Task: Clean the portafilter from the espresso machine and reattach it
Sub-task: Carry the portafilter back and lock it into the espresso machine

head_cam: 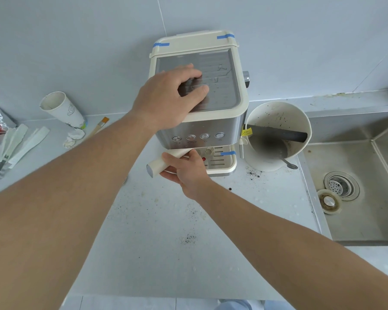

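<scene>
A cream and steel espresso machine stands at the back of the counter. My left hand lies on its top plate, fingers spread and pressing down, holding nothing. The portafilter's cream handle sticks out to the left from under the machine's front. My right hand is closed around that handle. The portafilter's head is hidden under the machine and behind my hand. The drip tray shows just to the right of my fingers.
A cream knock box with a dark bar stands right of the machine, a spoon at its base. A steel sink lies far right. A tipped paper cup, brush and tongs lie left. Coffee grounds speckle the counter.
</scene>
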`<state>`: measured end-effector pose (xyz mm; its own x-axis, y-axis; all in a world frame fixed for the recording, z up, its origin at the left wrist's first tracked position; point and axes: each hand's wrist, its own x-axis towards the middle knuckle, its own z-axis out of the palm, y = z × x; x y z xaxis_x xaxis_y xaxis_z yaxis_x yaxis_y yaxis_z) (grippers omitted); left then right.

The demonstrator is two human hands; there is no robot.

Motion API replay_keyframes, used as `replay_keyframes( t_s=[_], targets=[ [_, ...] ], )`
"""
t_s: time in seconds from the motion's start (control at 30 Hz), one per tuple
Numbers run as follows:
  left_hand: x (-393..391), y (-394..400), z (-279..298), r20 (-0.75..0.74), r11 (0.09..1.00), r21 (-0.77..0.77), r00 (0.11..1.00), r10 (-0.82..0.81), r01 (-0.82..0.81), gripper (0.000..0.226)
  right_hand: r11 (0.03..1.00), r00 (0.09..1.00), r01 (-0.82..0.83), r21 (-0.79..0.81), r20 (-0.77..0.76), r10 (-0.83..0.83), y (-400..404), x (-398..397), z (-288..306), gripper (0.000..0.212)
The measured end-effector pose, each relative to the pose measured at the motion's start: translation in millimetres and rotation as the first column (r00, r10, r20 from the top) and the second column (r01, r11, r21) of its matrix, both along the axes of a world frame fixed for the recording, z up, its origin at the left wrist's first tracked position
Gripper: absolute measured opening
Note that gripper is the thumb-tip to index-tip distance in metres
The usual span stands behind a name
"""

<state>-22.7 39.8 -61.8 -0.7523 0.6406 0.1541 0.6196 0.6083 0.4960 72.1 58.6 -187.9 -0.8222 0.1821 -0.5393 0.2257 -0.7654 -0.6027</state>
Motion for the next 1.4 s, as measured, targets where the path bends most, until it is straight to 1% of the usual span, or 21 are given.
replay_keyframes(
  t_s=[0.27, 0.4, 0.53, 0.6, 0.73, 0.87, 1.03, 1.27, 1.4],
  targets=[
    [0, 0, 0, 0.003, 1.000, 0.021, 1.000, 0.006, -0.006, 0.047, 0.997, 0.993, -0.074, 0.013, -0.091, 0.075, -3, 12, -8, 0.047],
    [1, 0, 0, 0.002, 1.000, 0.020, 1.000, 0.008, -0.008, 0.047, 0.995, 0.989, -0.097, 0.025, -0.105, 0.099, -1, 15, -12, 0.046],
    [0, 0, -1, -0.001, 1.000, 0.023, 1.000, 0.012, -0.011, 0.047, 0.988, 0.982, -0.141, 0.069, -0.114, 0.148, 2, 19, -16, 0.036],
    [0, 0, -1, 0.008, 0.999, 0.033, 1.000, 0.008, -0.009, 0.047, 0.986, 0.980, -0.152, 0.074, -0.119, 0.160, 2, 18, -15, 0.035],
    [0, 0, 0, 0.009, 0.999, 0.041, 1.000, 0.007, -0.007, 0.047, 0.991, 0.985, -0.120, 0.050, -0.120, 0.126, -1, 12, -11, 0.045],
    [0, 0, 0, -0.001, 1.000, 0.029, 1.000, 0.009, -0.009, 0.046, 0.997, 0.993, -0.064, 0.051, -0.100, 0.069, -9, 6, -10, 0.041],
    [0, 0, 0, 0.002, 0.999, 0.039, 1.000, 0.007, -0.007, 0.047, 1.000, 0.994, 0.008, 0.018, -0.111, -0.006, -22, 2, -9, 0.037],
    [-1, 1, -1, 0.007, 0.999, 0.047, 1.000, 0.015, -0.015, 0.048, 0.999, 0.995, 0.027, 0.027, -0.100, -0.024, -23, 4, -11, 0.041],
    [0, 1, 0, 0.012, 0.998, 0.053, 1.000, 0.016, -0.017, 0.047, 0.997, 0.997, 0.068, 0.048, -0.051, -0.065, -29, -5, -10, 0.045]
  ],
)
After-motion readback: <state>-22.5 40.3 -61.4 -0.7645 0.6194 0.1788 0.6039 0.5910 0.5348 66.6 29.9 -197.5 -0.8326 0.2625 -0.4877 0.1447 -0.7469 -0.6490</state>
